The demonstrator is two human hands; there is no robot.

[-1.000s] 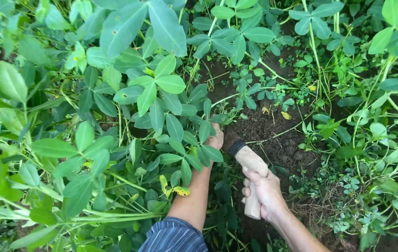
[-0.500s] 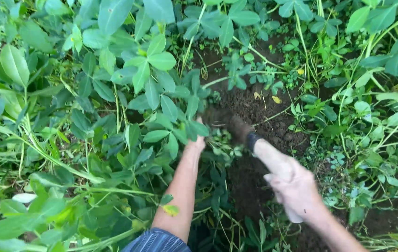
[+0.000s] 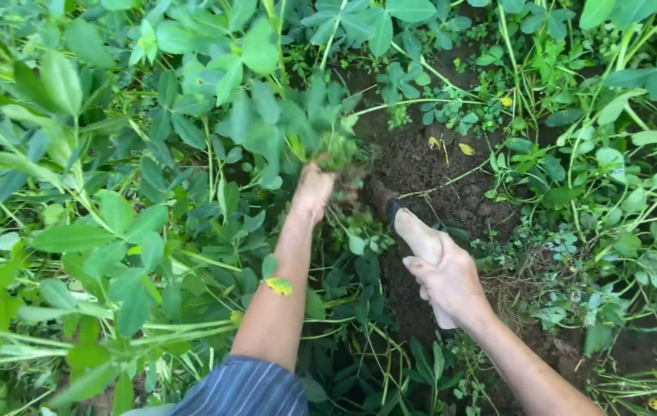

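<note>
Two hands amid green plants: left hand [image 3: 315,189] gripping weeds [image 3: 338,151], right hand [image 3: 448,279] clasping wooden-handled digging tool [image 3: 419,239].

Left hand [image 3: 315,187]: moved up & left since 1 s ago, now lifting a small green weed clump [image 3: 338,151] off the soil [image 3: 429,173].
Right hand [image 3: 445,279]: swung out, now back lower.
Digging tool [image 3: 413,231]: blade re-sunk in soil nearer hand.
</note>
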